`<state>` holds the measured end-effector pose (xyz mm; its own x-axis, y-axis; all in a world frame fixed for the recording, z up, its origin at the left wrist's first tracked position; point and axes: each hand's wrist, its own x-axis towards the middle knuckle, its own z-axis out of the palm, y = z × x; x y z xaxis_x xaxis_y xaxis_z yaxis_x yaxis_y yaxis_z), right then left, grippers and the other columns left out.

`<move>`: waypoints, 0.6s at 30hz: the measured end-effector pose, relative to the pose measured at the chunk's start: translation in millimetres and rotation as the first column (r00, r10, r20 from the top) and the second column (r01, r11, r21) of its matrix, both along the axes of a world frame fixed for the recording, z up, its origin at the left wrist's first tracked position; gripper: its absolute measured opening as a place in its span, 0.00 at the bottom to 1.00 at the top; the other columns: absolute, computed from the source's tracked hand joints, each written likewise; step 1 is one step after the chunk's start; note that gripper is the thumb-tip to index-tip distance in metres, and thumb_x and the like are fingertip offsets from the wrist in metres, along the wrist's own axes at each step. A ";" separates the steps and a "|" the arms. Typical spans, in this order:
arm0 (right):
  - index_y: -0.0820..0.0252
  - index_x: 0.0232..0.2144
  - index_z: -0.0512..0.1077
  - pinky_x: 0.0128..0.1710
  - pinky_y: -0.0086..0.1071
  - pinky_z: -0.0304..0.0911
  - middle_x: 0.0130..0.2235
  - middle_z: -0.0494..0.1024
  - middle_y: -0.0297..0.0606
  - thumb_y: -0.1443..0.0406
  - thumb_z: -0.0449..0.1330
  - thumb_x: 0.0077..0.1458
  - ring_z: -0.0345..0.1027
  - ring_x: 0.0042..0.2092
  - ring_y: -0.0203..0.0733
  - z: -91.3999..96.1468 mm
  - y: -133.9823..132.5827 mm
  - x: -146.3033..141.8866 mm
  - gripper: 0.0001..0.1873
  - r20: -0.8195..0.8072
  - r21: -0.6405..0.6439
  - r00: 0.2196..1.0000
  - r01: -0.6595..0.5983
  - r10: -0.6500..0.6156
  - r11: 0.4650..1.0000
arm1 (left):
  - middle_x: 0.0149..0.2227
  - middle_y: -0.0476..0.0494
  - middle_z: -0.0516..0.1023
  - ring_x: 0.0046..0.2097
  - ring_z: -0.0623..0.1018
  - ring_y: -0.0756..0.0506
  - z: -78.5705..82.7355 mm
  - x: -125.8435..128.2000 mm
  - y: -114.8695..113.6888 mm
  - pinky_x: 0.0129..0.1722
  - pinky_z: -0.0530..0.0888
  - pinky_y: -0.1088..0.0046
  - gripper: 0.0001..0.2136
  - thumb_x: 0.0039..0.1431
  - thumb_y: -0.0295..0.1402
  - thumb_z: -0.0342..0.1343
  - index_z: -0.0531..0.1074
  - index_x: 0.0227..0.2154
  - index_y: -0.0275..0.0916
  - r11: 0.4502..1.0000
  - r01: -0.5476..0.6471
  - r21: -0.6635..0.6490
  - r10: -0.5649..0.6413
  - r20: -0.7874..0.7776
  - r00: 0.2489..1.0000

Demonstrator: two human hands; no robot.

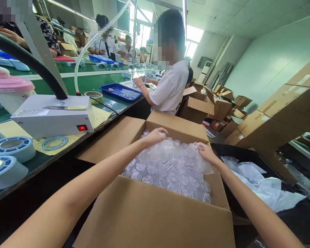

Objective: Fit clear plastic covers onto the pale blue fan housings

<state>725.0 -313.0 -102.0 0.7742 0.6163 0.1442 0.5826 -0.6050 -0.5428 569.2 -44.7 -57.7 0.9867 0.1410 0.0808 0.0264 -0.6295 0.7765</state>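
Observation:
An open cardboard box stands in front of me, filled with a clear plastic bag of several round transparent parts. My left hand reaches over the far left of the bag, fingers curled down onto the plastic. My right hand pinches the bag's upper right edge. Both forearms stretch over the box's near flap.
A green workbench runs along the left with a white machine, black hose, round white-blue parts and a blue tray. A person in a white shirt sits beyond the box. Stacked cartons and a black bin fill the right.

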 end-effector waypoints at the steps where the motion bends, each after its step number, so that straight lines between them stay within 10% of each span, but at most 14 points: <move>1: 0.64 0.43 0.72 0.43 0.41 0.70 0.43 0.76 0.39 0.61 0.59 0.63 0.72 0.42 0.42 3.4 13.4 -9.4 0.11 -0.012 0.038 0.998 -0.059 0.059 0.998 | 0.50 0.39 0.73 0.46 0.77 0.44 -2.0 1.3 -13.3 0.44 0.77 0.60 0.16 0.64 0.36 0.55 0.68 0.51 0.36 0.999 0.045 -0.011 -0.045 -0.011 0.999; 8: 0.62 0.51 0.69 0.45 0.43 0.71 0.48 0.75 0.41 0.60 0.57 0.64 0.73 0.45 0.44 0.5 74.1 -55.0 0.16 -0.075 0.221 0.966 -0.226 0.247 0.949 | 0.40 0.44 0.77 0.40 0.78 0.45 -28.0 5.5 -62.2 0.39 0.78 0.65 0.12 0.63 0.38 0.56 0.73 0.40 0.32 0.995 0.086 0.050 -0.081 -0.095 0.992; 18: 0.61 0.50 0.70 0.50 0.48 0.67 0.53 0.72 0.43 0.61 0.59 0.63 0.69 0.51 0.47 -73.7 -41.2 -30.5 0.15 -0.091 -0.085 0.982 0.160 -0.168 0.983 | 0.51 0.39 0.73 0.49 0.76 0.42 -24.8 -25.3 66.9 0.47 0.76 0.58 0.15 0.64 0.36 0.55 0.69 0.51 0.35 0.895 -0.204 0.397 0.261 -0.096 0.960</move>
<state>694.4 -354.2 -175.7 0.8737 0.4860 0.0199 0.4184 -0.7301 -0.5402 543.9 22.2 -82.5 0.9342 0.3550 0.0348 0.3011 -0.8372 0.4566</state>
